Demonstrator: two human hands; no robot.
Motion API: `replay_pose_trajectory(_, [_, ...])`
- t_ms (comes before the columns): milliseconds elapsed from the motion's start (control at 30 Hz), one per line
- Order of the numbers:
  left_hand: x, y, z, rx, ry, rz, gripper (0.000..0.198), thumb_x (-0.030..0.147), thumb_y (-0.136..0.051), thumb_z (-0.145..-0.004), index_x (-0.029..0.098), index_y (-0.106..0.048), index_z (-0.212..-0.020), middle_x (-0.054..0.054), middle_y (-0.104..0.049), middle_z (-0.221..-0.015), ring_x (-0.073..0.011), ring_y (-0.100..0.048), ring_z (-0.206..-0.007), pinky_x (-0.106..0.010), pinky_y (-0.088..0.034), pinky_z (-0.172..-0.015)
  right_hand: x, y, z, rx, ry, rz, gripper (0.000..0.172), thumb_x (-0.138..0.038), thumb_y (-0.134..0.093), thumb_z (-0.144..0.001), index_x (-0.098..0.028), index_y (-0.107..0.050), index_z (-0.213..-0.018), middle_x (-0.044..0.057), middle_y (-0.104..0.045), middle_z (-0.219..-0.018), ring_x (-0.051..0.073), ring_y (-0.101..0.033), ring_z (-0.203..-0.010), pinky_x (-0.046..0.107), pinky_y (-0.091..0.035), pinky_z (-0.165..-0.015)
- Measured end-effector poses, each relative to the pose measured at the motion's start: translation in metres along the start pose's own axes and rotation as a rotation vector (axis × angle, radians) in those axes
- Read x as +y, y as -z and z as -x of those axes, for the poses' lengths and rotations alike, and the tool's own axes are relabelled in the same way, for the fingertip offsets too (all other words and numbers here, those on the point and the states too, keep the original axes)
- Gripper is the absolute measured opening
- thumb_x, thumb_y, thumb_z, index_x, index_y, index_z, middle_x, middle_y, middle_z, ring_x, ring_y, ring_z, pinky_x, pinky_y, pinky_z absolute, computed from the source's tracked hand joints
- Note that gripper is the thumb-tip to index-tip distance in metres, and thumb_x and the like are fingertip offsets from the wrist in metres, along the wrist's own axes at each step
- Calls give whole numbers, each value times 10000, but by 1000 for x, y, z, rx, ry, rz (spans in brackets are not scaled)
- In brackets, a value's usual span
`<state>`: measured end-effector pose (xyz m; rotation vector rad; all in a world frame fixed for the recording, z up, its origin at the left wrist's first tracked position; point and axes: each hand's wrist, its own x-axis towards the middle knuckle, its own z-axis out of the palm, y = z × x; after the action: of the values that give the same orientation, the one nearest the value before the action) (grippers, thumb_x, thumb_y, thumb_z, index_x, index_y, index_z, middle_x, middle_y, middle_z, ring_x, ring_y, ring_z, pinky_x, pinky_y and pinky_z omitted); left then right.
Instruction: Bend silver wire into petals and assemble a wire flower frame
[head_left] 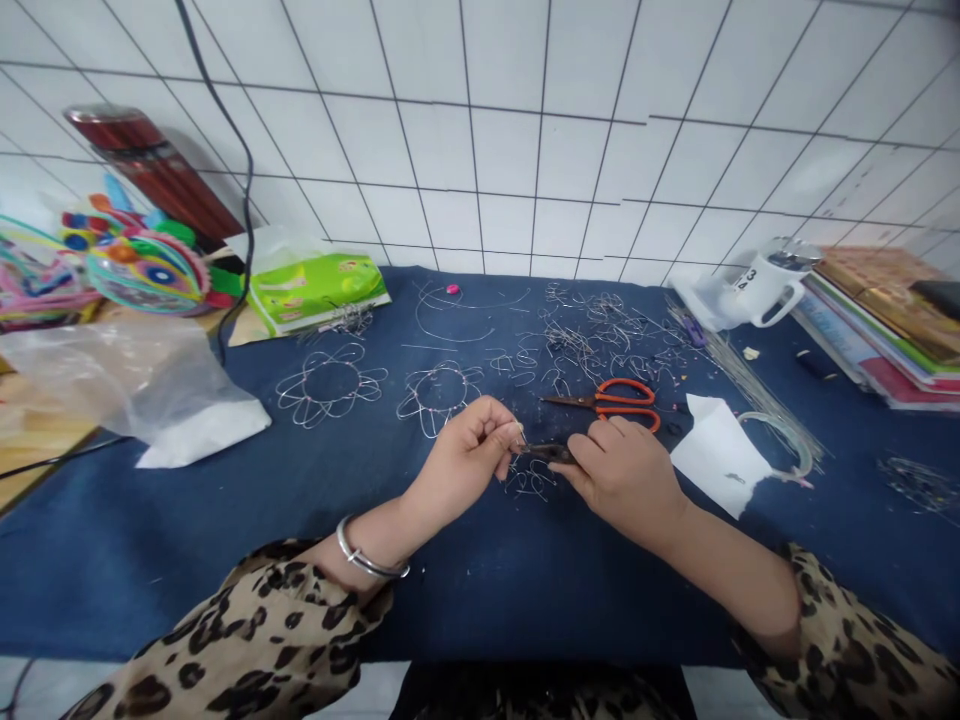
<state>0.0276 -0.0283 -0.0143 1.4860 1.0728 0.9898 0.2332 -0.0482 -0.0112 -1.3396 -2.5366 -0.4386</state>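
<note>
My left hand (pixel 471 452) is pinched together on a thin wire (pixel 523 434), and my right hand (pixel 628 482) is wrapped around dark pliers (pixel 553 454) whose nose meets it at my pinch, between the near and far edges of the worktop (pixel 480 610). Just beyond my right knuckles lie orange-handled scissors (pixel 626 393), while two flower-shaped wire frames (pixel 360 384) rest on the left. Farther out, a tangle of wire pieces (pixel 577 345) spreads toward the far edge, where a white mug (pixel 759 290) stands beside stacked books (pixel 889 335) on the right.
</note>
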Motion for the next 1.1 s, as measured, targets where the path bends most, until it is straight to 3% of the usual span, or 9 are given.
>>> replay_pose_trajectory(533, [5, 10, -1, -163, -6, -303, 120, 230, -488, -885, 174, -493, -779, 64, -532, -473, -66, -512, -450, -189, -406, -526, 0, -2, -1, -39, 67, -59, 319, -444, -445, -905, -190, -566, -755, 32, -516, -701, 178, -416, -686, 316, -256, -654])
replay_pose_trajectory(1100, [1, 11, -4, -197, 52, -114, 135, 248, -493, -882, 169, -479, -773, 52, -542, -575, -56, -519, -441, -197, -410, -505, 1, -3, 0, 48, 110, 33, 273, -392, -479, -889, -192, -547, -716, 26, -481, -657, 175, -354, -657, 331, -211, -610])
